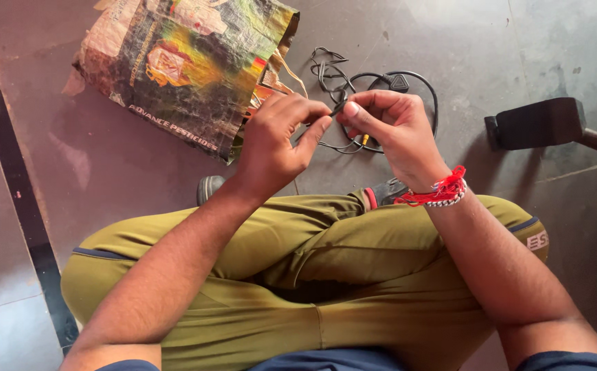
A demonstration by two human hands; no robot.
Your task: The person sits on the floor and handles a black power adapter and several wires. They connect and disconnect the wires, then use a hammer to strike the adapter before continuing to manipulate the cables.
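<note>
Fingers [315, 117] of the left hand [274, 141] pinch down tight on a thin black wire end [337, 108], thumb and forefinger closed around it, and the right hand [388, 130] comes in from the other side with its own fingertips [350, 108] closed on the same little tip. Both hands meet just above the grey stone floor [518, 48], held up close under the eyes, probably so that the fine end can be seen and steadied from two sides at once.

From the pinch the thin black cable runs down to a loose coil of black cord [408, 77] lying on the floor right behind the right hand, with a small black triangular plug [399, 83] resting on the loop. A tiny yellow connector tip [365, 139] peeks out beneath the right palm.

Around the right wrist sits a red thread bracelet with a silver chain [439, 193]. The person sits cross-legged in olive-green trousers [298, 275], forearms braced over the knees, which looks like it keeps the hands still.

Off to the left lies a crumpled, printed woven plastic sack [181, 62], and to the right a dark block-headed tool with a wooden handle [546, 124], well apart from the hands.
</note>
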